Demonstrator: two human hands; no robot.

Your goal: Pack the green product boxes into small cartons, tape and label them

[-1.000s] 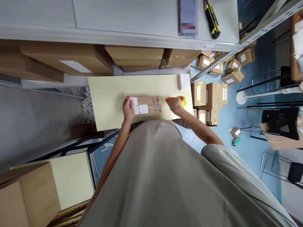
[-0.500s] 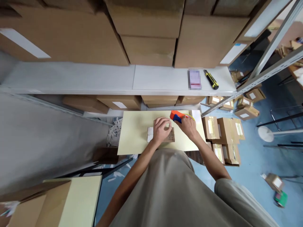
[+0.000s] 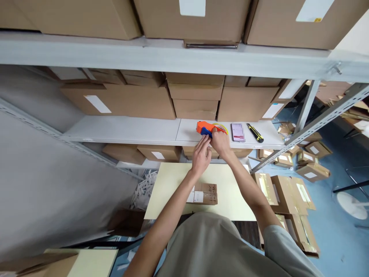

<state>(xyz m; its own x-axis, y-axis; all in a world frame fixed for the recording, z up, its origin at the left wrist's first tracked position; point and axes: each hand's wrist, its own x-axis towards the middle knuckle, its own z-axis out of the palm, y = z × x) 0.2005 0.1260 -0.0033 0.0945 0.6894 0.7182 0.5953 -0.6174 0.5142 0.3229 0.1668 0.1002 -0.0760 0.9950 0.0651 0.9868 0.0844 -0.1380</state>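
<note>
My right hand grips an orange and blue tape dispenser with a yellow roll, raised to the white shelf. My left hand is lifted beside it, fingers stretched toward the dispenser's blue part, holding nothing that I can see. Below both hands a small brown cardboard box with white labels lies on the pale yellow table, untouched.
A phone and a yellow-black utility knife lie on the shelf right of the dispenser. Large cardboard boxes fill the shelves. Several small taped boxes sit on the blue floor at the right.
Both hands rose from the small box on the table up to the shelf. The right hand carried the tape dispenser; the left hand let go of the box. The camera tilted upward.
</note>
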